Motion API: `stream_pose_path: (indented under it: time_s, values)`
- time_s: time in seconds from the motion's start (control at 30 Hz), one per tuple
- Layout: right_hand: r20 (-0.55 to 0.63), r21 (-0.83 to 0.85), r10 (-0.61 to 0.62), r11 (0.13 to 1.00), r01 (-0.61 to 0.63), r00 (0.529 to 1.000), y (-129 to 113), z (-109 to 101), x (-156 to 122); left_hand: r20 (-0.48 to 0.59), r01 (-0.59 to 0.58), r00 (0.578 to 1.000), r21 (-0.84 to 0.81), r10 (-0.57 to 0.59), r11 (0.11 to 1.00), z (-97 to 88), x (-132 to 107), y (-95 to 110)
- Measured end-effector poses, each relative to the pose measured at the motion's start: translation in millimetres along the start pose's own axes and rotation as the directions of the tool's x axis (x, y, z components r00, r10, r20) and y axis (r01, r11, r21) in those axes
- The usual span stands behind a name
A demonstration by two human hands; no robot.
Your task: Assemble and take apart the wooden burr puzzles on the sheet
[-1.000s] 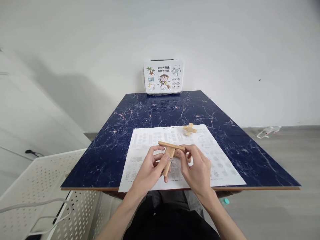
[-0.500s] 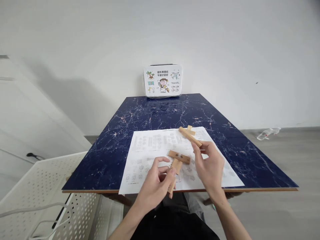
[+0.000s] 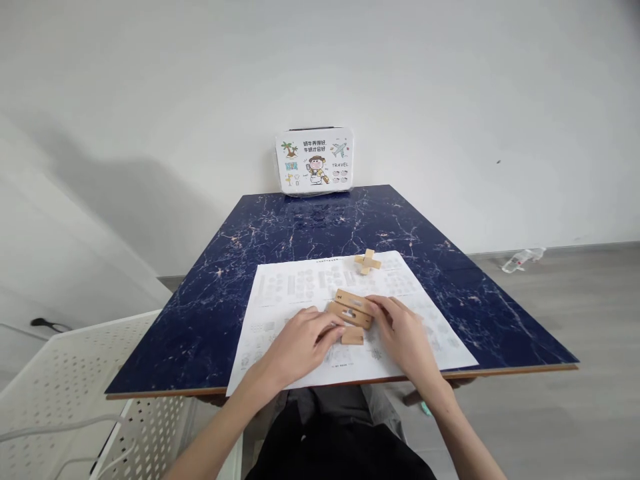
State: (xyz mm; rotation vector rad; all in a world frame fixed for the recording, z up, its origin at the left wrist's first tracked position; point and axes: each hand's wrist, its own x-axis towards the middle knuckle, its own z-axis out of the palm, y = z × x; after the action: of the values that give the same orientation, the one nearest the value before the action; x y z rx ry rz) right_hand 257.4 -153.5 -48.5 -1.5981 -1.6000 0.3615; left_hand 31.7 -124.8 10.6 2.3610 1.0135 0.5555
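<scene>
Two slotted wooden puzzle pieces lie nearly parallel on the printed sheet, the one marked 2 (image 3: 349, 297) just behind the other (image 3: 350, 316). In front of them is a short wooden piece (image 3: 353, 336); whether it joins them I cannot tell. My left hand (image 3: 305, 341) is closed, thumb and index finger at the left ends of the front slotted piece and the short piece. With thumb and fingertips, my right hand (image 3: 404, 335) grips the right end of the slotted pair. A cross of wooden pieces (image 3: 368, 262) lies farther back, touched by neither hand.
The white printed sheet (image 3: 280, 293) covers the front of the blue marbled table (image 3: 210, 320). A white cartoon-printed case (image 3: 315, 160) stands at the back against the wall. Left of the table is a perforated white basket (image 3: 65, 373) with cables. Clear plastic (image 3: 523, 260) lies on the floor at right.
My right hand has brought its wooden piece down and toward me, beside the slotted piece at my left hand. The left piece has turned, its stem now mostly out of sight. The view has shifted slightly.
</scene>
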Motion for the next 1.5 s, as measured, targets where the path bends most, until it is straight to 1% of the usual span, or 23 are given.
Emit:
stream_pose_path:
  time_s: [0.1, 0.17, 0.23, 0.3, 0.37, 0.43, 0.47, 0.53, 0.67, 0.77, 0.87, 0.97, 1.07, 1.2, 1.3, 1.37, 1.5]
  values:
    - [0.016, -0.042, -0.054, 0.998, 0.054, 0.998, 4, 5, 0, 0.095, -0.102, 0.991, 0.066, 0.096, 0.993, 2.5, 12, -5]
    - [0.023, -0.052, -0.068, 0.996, 0.069, 0.997, 6, 6, 0, 0.106, -0.149, 0.985, 0.11, 0.137, 0.983, 2.7, 16, -8]
    - [0.031, -0.055, -0.074, 0.996, 0.076, 0.997, 6, 7, -1, 0.072, -0.166, 0.985, 0.166, 0.156, 0.972, 1.8, 18, -9]
    - [0.037, -0.06, -0.083, 0.995, 0.085, 0.996, 6, 7, -1, 0.021, -0.157, 0.988, 0.203, 0.156, 0.967, 0.5, 17, -7]
    - [0.048, -0.061, -0.094, 0.993, 0.097, 0.994, 6, 6, -1, -0.016, -0.146, 0.988, 0.185, 0.151, 0.972, 0.0, 17, -4]
    - [0.056, -0.041, -0.103, 0.994, 0.106, 0.993, 7, 6, -1, -0.013, -0.154, 0.988, 0.141, 0.157, 0.978, 2.0, 17, 0]
    - [0.054, -0.021, -0.105, 0.994, 0.106, 0.993, 7, 6, 0, 0.007, -0.165, 0.986, 0.128, 0.166, 0.978, 4.2, 18, 2]
    - [0.038, 0.031, -0.102, 0.994, 0.101, 0.994, 9, 7, 0, 0.087, -0.201, 0.978, 0.133, 0.191, 0.97, 10.6, 22, 6]
    - [0.0, 0.085, -0.085, 0.993, 0.085, 0.996, 13, 7, 1, 0.275, -0.286, 0.935, 0.204, 0.226, 0.936, 25.2, 31, 6]
    - [-0.022, 0.085, -0.065, 0.994, 0.066, 0.998, 13, 7, 0, 0.319, -0.296, 0.925, 0.255, 0.209, 0.921, 32.2, 35, 1]
    - [-0.029, 0.076, -0.048, 0.996, 0.05, 0.998, 11, 6, -1, 0.287, -0.258, 0.943, 0.303, 0.171, 0.917, 32.6, 38, -10]
    - [-0.027, 0.068, -0.037, 0.997, 0.039, 0.999, 9, 5, -2, 0.266, -0.197, 0.958, 0.347, 0.105, 0.917, 22.9, 41, -30]
    - [-0.026, 0.068, -0.035, 0.997, 0.036, 0.999, 7, 5, -3, 0.233, -0.114, 0.972, 0.385, 0.022, 0.916, 3.3, 42, -58]
    - [-0.011, 0.06, -0.028, 0.998, 0.028, 1.0, 5, 3, -3, 0.139, 0.036, 0.985, 0.428, -0.106, 0.903, -27.3, 38, -100]
    - [0.004, 0.052, -0.015, 0.999, 0.015, 1.0, 4, 3, -3, 0.057, 0.163, 0.974, 0.494, -0.219, 0.854, -44.9, 37, -125]
    - [0.016, 0.046, -0.007, 0.999, 0.007, 1.0, 4, 3, -3, -0.002, 0.234, 0.961, 0.535, -0.276, 0.812, -52.7, 37, -136]
    - [0.033, 0.024, -0.004, 1.0, 0.003, 0.999, 3, 3, -3, -0.082, 0.295, 0.95, 0.549, -0.301, 0.782, -58.8, 39, -147]
